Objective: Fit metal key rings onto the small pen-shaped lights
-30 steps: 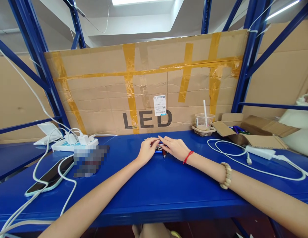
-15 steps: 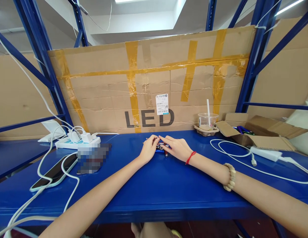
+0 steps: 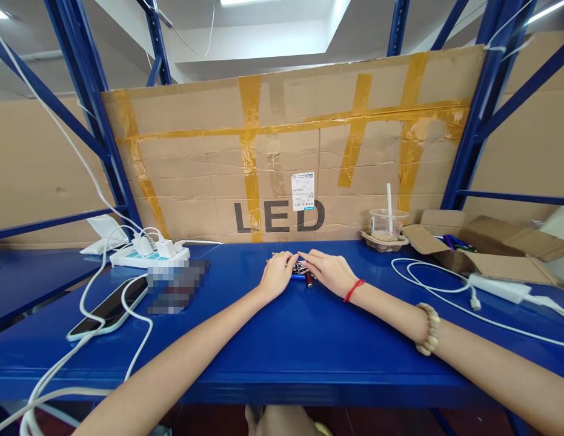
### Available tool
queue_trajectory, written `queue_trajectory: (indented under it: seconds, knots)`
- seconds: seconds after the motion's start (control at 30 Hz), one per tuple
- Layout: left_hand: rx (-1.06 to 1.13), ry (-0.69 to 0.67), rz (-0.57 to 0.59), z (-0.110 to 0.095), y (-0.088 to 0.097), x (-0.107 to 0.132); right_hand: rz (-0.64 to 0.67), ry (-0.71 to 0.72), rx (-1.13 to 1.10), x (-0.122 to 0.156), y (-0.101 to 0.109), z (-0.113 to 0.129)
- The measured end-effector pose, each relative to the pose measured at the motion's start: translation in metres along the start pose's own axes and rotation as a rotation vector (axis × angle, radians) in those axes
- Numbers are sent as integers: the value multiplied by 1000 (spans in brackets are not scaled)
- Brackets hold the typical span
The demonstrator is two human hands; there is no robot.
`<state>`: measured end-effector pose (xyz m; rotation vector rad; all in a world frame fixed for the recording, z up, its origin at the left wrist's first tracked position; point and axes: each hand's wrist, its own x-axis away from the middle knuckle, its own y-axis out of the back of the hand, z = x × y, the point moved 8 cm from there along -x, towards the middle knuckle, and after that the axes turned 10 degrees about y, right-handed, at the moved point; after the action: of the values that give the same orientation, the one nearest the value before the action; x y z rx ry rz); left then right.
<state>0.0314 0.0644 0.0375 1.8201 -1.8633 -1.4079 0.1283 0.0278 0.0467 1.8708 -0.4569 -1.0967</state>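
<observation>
A small heap of metal pieces lies on the blue shelf top, with silvery clasp-like parts. A blue piece and a dark red, stick-like piece with a shiny end poke out on the near side. What kind of things they are is too small to tell. My left hand rests cupped against the heap's left side, fingers stretched forward. From the right, my right hand reaches its extended fingers over the heap's edge. Both hands partly cover the pieces, and their fingertips nearly meet above them.
To the left are a white power strip with plugs and cables, a phone and a blurred-out item. At right stand a plastic cup with straw, an open cardboard box and a white adapter. Taped cardboard closes the back.
The view has shifted slightly, so everything sits a little further right. My fingertips, touching over the heap before, have drawn a bit apart, and more of the metal pieces shows.
</observation>
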Motion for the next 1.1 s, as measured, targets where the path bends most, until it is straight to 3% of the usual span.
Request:
queue_trajectory:
  seconds: [0.37,0.6,0.83,1.1]
  knots:
    - [-201,-54,-26,-13,5,7,-30,2,-248,0,-3,-7]
    - [-289,-138,-29,-22,4,11,2,33,-263,0,-4,-4]
    - [-109,-203,3,-20,2,9,17,37,-194,0,-4,0]
    - [-4,-205,-8,-19,5,10,-63,107,-117,0,-2,4]
